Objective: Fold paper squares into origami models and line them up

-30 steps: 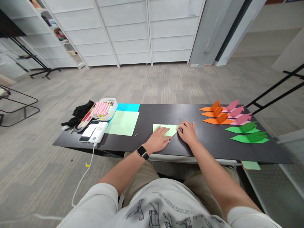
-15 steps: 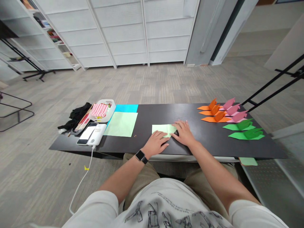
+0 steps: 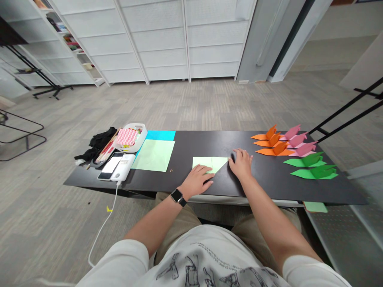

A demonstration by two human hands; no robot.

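Note:
A pale green sheet of folding paper [image 3: 202, 161] lies on the dark table in front of me, its right end folded to a slanted point. My left hand [image 3: 198, 178] rests flat on its lower part, fingers stretched out and covering some of it. Beside the pointed right corner is my right hand [image 3: 241, 162], fingers apart and resting on the table. Whether its thumb touches the paper's tip I cannot tell. Under my left palm the paper's lower edge is hidden.
Orange [image 3: 277, 150], pink [image 3: 303, 150] and green folded paper birds [image 3: 315, 172] stand at the right. At the left are pale green sheets [image 3: 155, 155], a blue sheet [image 3: 161, 135], a white basket [image 3: 143, 133], a phone [image 3: 111, 166] and a white power bank [image 3: 123, 167] with a cable.
My right hand has slid right, off the paper, uncovering its slanted, pointed right end. My left hand stays on the paper. The view has shifted slightly.

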